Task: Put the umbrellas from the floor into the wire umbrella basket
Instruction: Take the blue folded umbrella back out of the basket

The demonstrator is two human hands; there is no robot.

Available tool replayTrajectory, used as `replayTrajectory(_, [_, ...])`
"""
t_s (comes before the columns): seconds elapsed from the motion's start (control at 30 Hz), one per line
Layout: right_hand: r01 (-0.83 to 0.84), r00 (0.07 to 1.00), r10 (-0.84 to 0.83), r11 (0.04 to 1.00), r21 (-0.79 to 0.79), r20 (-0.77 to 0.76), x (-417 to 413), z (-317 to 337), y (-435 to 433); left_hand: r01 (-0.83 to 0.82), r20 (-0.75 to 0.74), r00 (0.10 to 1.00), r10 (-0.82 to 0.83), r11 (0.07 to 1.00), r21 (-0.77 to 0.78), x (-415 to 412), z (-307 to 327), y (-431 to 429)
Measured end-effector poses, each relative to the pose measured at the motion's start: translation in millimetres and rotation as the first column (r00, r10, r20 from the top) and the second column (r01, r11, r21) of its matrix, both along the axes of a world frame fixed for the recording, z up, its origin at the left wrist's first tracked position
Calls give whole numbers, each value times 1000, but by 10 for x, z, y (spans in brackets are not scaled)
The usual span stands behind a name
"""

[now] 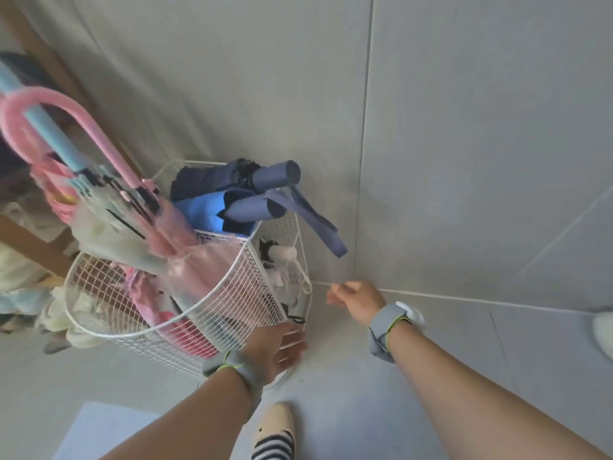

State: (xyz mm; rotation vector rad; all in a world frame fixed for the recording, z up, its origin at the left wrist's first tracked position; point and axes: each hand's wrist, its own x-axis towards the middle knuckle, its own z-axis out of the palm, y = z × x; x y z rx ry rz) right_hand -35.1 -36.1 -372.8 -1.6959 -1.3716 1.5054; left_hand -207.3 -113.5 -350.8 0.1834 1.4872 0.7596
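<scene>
- The basket (232, 293) is standing on the floor (398, 393) near the wall (464, 127), and it is leaning over in this view. It is made of thin white wire in a fine grid, with a rounded front part and an angular back part.
- The umbrellas are already sitting inside it. A long pink umbrella (83, 127) with a hooked handle is standing in the front part, and beside it a pale one with a light blue shaft (49, 127).
- Two folded blue umbrellas (252, 190) are lying across the back rim, with a strap (315, 220) hanging over the side. A small white one (282, 257) is sitting lower, behind the wire.
- I am seeing no umbrella left on the floor, so the task looks almost finished.
- The left hand (278, 343) is touching the lower front wire with spread, loose fingers. It is blurred, so I cannot tell if it is gripping.
- The right hand (356, 300) is hovering just beside the back part, half open and holding nothing.
- The basket is probably light and stiff, but top-heavy with long umbrellas, so it may tip. The thick rim wire looks the best place to take it.
- The umbrella cloth is soft and slippery, so a handle or shaft gives a firmer hold.
</scene>
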Motion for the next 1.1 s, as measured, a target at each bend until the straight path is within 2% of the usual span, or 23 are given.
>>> replayTrajectory(0.2, [27, 999, -23, 995, 93, -38, 168, 628, 16, -22, 63, 998, 19, 998, 52, 58, 457, -87])
replayTrajectory(0.37, [30, 999, -33, 988, 150, 18, 171, 1121, 4, -45, 154, 988, 29, 994, 99, 161, 759, -94])
replayTrajectory(0.47, [91, 986, -128, 952, 291, 108, 139, 1484, 2, -65, 206, 978, 40, 991, 116, 160, 924, -80])
replayTrajectory(0.57, [174, 981, -195, 872, 458, -1, -15, 1998, 43, -84, 250, 967, 49, 988, 130, 158, 1047, -67])
replayTrajectory(0.63, [93, 994, -109, 853, 514, 1, -228, 2331, 56, -89, 253, 966, 52, 987, 136, 165, 1088, -74])
replayTrajectory(0.67, [-6, 997, -32, 856, 517, 65, -364, 2453, 65, -87, 248, 967, 51, 987, 135, 165, 1102, -91])
replayTrajectory(0.7, [-152, 979, 58, 851, 503, 197, -500, 2544, 76, -85, 242, 969, 51, 988, 131, 164, 1107, -107])
replayTrajectory(0.73, [-323, 915, 148, 825, 463, 376, -626, 2603, 84, -83, 238, 970, 51, 988, 128, 160, 1108, -124])
replayTrajectory(0.8, [-580, 682, 238, 752, 313, 692, -848, 2632, 116, -82, 242, 969, 49, 988, 130, 148, 1113, -132])
replayTrajectory(0.87, [-688, 485, 234, 697, 202, 843, -1017, 2579, 175, -96, 254, 965, 59, 987, 133, 128, 1120, -114])
replayTrajectory(0.93, [-729, 384, 198, 665, 165, 902, -1104, 2518, 211, -103, 263, 963, 66, 986, 130, 121, 1126, -96])
replayTrajectory(1.0, [-707, 439, 222, 684, 182, 871, -1024, 2470, 232, -101, 256, 964, 66, 987, 126, 114, 1119, -91])
replayTrajectory(1.1, [-593, 681, 302, 761, 261, 667, -550, 2397, 197, -95, 245, 968, 60, 986, 135, 125, 1098, -67])
